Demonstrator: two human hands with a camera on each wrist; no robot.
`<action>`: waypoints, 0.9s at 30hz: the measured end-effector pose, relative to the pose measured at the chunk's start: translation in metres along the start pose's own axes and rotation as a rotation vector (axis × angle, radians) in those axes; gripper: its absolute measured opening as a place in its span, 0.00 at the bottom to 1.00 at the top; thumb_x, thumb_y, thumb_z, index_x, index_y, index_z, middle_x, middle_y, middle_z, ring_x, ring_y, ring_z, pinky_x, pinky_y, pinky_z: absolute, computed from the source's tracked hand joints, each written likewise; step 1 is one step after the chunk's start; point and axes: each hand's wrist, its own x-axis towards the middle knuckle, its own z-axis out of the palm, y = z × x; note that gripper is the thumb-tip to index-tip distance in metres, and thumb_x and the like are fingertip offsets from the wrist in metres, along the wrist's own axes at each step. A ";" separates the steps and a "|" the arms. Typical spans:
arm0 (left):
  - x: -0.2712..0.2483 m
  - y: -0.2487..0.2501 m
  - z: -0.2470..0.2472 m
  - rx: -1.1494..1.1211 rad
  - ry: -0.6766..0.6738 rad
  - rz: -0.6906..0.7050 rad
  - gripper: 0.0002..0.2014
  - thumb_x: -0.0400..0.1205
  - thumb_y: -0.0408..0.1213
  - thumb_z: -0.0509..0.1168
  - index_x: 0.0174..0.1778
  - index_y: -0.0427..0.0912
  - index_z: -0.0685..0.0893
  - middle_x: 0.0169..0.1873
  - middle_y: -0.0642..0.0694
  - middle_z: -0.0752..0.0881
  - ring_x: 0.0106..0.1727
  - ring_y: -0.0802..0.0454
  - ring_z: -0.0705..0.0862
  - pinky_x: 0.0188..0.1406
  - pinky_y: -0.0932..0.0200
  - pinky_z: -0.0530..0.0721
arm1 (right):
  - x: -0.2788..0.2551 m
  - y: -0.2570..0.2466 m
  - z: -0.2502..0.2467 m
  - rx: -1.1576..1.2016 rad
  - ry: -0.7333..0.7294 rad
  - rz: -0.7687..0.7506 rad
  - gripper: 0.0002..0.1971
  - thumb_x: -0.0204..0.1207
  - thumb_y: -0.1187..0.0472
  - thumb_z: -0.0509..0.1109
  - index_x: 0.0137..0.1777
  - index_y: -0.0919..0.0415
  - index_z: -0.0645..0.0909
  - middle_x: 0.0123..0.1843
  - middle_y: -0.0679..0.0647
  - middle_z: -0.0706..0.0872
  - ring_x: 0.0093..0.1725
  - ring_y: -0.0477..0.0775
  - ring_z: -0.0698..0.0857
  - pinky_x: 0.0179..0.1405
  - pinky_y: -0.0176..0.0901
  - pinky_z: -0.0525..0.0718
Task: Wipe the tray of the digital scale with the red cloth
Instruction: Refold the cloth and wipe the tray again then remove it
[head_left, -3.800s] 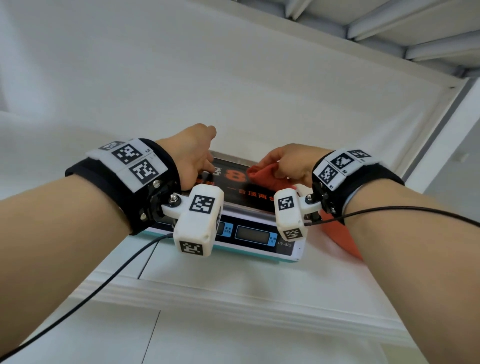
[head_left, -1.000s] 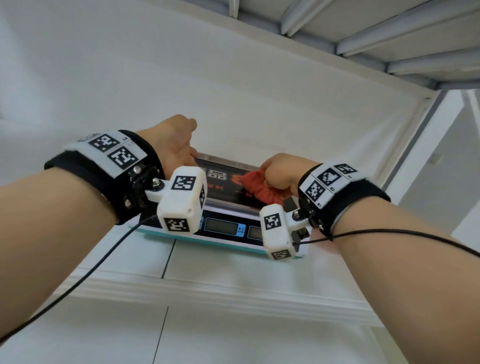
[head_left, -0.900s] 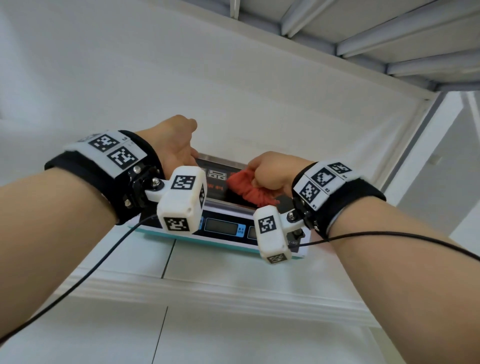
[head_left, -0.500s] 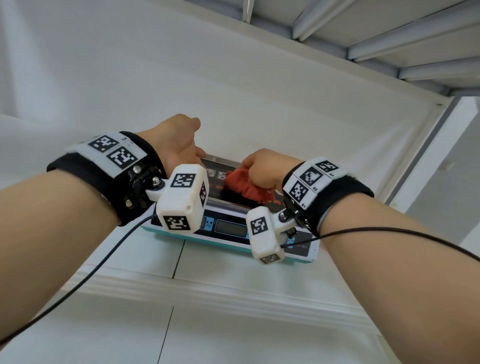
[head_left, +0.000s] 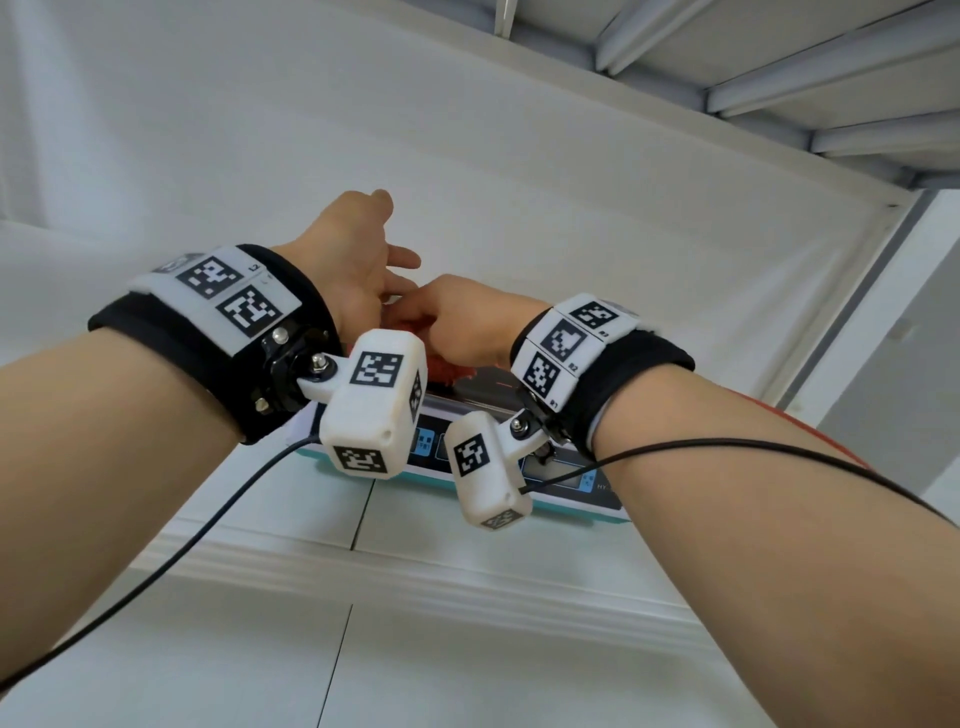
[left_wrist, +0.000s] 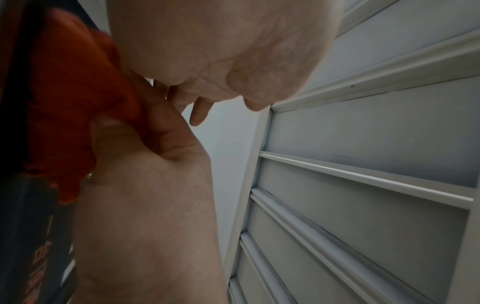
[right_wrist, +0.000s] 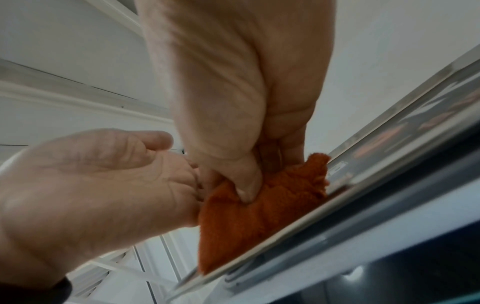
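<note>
The digital scale (head_left: 569, 480), with a teal base and a blue-buttoned front panel, stands on a white shelf. Its flat tray (head_left: 488, 388) carries dark printing with red letters. My right hand (head_left: 457, 325) bunches the red cloth (head_left: 451, 372) and presses it on the left part of the tray. In the right wrist view the thumb (right_wrist: 246, 185) digs into the red cloth (right_wrist: 259, 209) at the tray's rim (right_wrist: 306, 224). My left hand (head_left: 371, 249) is open, fingers spread, lifted just left of the right hand and touching nothing I can see. It shows palm-up as the left hand (right_wrist: 98, 181).
The scale stands on a white shelf (head_left: 467, 551) with a moulded front lip, inside a white cabinet with a back wall (head_left: 571, 182). White ribs (head_left: 831, 62) run overhead. Black sensor cables (head_left: 727, 447) trail from both wrists. A thin red strip (head_left: 826, 439) shows behind my right forearm.
My right hand has slid the cloth leftward across the tray. My left hand has come off the scale's left edge, risen and opened.
</note>
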 end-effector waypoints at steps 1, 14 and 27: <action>0.001 0.001 0.001 -0.001 -0.003 -0.006 0.31 0.84 0.62 0.49 0.64 0.37 0.77 0.69 0.31 0.76 0.59 0.31 0.78 0.42 0.35 0.81 | 0.000 0.001 0.001 0.010 -0.007 -0.016 0.23 0.81 0.72 0.63 0.66 0.48 0.87 0.39 0.39 0.82 0.37 0.41 0.79 0.33 0.30 0.78; 0.004 -0.009 0.021 0.240 0.018 -0.159 0.38 0.84 0.63 0.44 0.80 0.35 0.64 0.77 0.23 0.64 0.77 0.26 0.62 0.33 0.34 0.73 | -0.034 0.044 -0.023 0.126 -0.089 0.048 0.26 0.75 0.81 0.59 0.49 0.55 0.93 0.36 0.38 0.93 0.44 0.43 0.92 0.51 0.40 0.91; 0.005 -0.020 0.054 0.191 -0.084 -0.093 0.37 0.85 0.62 0.43 0.84 0.40 0.58 0.81 0.31 0.61 0.82 0.31 0.54 0.44 0.38 0.75 | -0.071 0.089 -0.037 0.000 -0.073 0.208 0.26 0.73 0.83 0.62 0.42 0.53 0.93 0.37 0.44 0.94 0.41 0.46 0.92 0.51 0.44 0.91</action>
